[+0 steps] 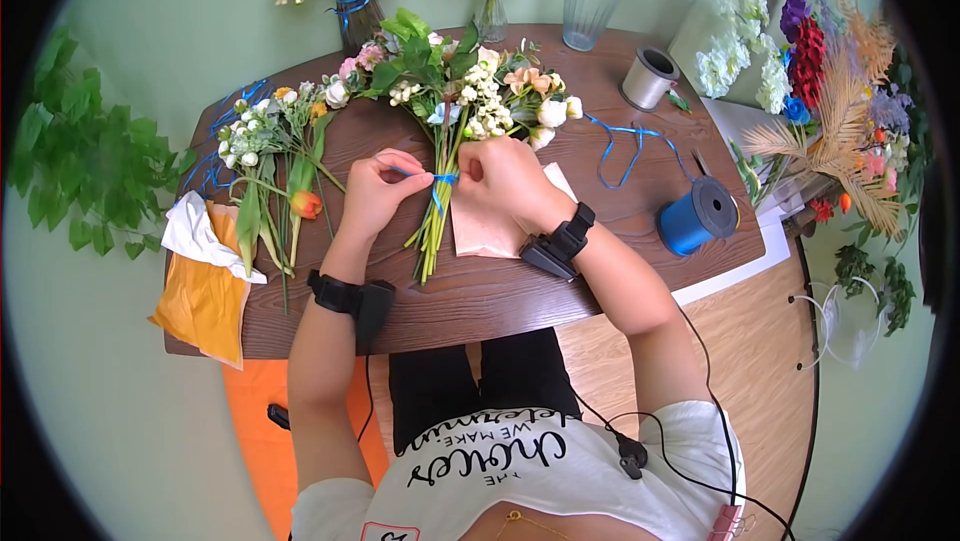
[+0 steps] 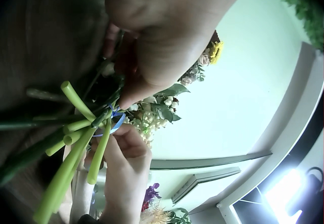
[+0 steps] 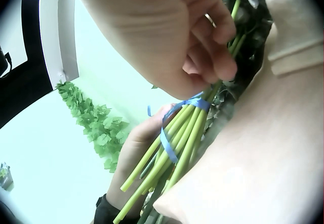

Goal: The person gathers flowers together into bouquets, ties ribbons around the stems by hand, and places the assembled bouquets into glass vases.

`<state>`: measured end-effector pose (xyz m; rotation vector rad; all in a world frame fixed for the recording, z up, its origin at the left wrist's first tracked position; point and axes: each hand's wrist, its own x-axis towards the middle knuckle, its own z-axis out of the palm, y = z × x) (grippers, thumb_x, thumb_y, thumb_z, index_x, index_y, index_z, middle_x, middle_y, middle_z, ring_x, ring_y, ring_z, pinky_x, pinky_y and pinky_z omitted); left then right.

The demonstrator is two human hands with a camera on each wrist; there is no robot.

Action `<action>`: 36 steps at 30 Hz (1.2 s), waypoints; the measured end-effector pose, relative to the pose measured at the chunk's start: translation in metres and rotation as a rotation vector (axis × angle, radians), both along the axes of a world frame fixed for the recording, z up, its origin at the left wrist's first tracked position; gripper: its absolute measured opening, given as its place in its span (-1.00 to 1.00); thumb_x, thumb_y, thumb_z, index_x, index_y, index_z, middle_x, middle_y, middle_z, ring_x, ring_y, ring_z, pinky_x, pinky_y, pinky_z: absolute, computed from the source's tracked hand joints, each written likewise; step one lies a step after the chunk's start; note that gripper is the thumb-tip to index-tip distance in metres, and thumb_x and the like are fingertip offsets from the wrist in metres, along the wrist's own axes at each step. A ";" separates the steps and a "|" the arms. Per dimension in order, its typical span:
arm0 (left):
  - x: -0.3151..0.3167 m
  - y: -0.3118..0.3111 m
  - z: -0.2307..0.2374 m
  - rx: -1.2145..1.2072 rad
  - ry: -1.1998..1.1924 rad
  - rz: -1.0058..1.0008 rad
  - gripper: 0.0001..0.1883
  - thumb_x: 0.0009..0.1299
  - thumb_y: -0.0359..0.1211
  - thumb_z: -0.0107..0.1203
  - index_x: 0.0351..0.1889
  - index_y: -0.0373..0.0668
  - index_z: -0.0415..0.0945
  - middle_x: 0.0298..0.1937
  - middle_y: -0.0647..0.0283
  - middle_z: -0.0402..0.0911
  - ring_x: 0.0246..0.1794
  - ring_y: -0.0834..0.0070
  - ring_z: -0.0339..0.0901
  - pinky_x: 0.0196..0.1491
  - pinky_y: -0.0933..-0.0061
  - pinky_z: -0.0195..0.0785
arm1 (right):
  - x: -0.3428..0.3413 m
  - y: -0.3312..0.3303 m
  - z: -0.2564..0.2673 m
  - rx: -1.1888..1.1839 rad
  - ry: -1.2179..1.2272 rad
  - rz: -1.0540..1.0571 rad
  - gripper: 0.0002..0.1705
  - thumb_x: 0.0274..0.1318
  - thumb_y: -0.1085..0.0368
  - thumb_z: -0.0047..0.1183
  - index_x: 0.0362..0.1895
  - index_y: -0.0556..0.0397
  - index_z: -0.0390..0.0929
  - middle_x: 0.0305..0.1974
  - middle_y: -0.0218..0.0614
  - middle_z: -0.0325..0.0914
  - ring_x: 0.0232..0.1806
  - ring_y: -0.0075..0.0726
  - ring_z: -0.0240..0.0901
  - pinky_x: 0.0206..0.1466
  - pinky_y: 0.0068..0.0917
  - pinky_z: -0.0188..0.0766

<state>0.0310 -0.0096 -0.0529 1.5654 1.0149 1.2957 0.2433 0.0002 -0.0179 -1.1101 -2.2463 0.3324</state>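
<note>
A bouquet (image 1: 465, 91) of pink, white and peach flowers lies on the table, its green stems (image 1: 430, 241) towards the person. Blue ribbon (image 1: 444, 179) wraps the stems, and one tail hangs along them in the right wrist view. My left hand (image 1: 372, 196), left of the stems, pinches a ribbon end between thumb and forefinger. On the other side my right hand (image 1: 512, 179) has its fingers curled, thumb and forefinger pinching the ribbon (image 3: 200, 103) close by the binding. Beneath the right hand lies a pale pink wrapping sheet (image 1: 480, 226).
Loose flowers (image 1: 290, 156) with an orange tulip lie left, near orange and white paper packets (image 1: 205, 281). At right stand a blue ribbon spool (image 1: 697, 216) and a silver spool (image 1: 650, 79). Glass vases (image 1: 588, 6) line the back; artificial flowers (image 1: 820, 81) crowd the far right.
</note>
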 end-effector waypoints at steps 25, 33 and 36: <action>0.027 -0.023 0.016 0.171 0.456 0.141 -0.74 0.29 -0.30 0.17 -0.28 -0.27 0.37 -0.58 0.20 0.37 -0.59 0.39 0.31 -0.52 0.37 0.14 | -0.007 0.006 -0.011 -0.327 0.383 0.184 -0.58 0.17 0.12 0.08 -0.14 0.29 0.50 -0.28 -0.01 0.55 -0.28 -0.15 0.55 -0.20 -0.33 0.44; 0.029 -0.028 0.015 0.513 0.558 0.236 -0.71 0.38 -0.37 -0.01 -0.01 -0.36 0.34 -0.22 -0.08 0.53 -0.28 -0.03 0.51 -0.24 0.20 0.36 | -0.007 -0.022 0.017 0.004 0.187 0.216 -0.64 0.18 0.25 0.04 -0.01 0.19 0.37 -0.18 -0.07 0.44 -0.20 -0.13 0.50 -0.18 -0.21 0.40; 0.021 -0.025 -0.006 0.718 0.683 0.221 -0.74 0.38 -0.39 -0.03 -0.04 -0.35 0.37 -0.23 -0.03 0.54 -0.28 0.00 0.51 -0.23 0.23 0.36 | 0.007 -0.002 -0.049 -0.118 0.267 0.189 -0.68 0.17 0.29 0.03 -0.04 0.19 0.40 -0.19 -0.11 0.47 -0.20 -0.16 0.50 -0.18 -0.22 0.40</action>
